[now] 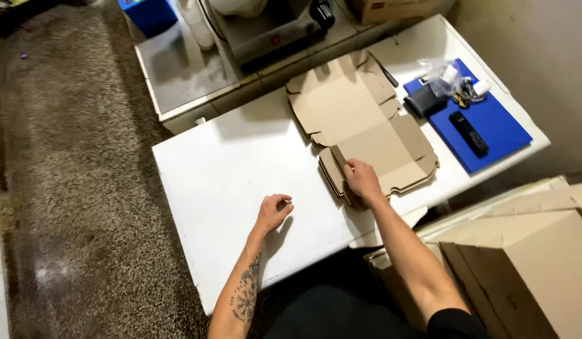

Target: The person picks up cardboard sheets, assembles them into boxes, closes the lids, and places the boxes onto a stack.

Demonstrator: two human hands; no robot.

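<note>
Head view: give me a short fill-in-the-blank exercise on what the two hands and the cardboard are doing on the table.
1. The right hand rests on a stack of flat, unfolded ____ box blanks.
2. The left hand, loosely curled, rests on the bare ____ table.
3. A black remote lies on a ____ board at the table's far right.
4. The left forearm bears a dark ____.

Missing words: cardboard; white; blue; tattoo

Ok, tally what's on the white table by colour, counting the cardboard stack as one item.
Brown: 1, the flat cardboard stack, under the right hand.
Blue: 1, the blue board.
Black: 2, the wallet and the remote.
Total: 4. The small clutter beside the wallet is too unclear to count.
</note>
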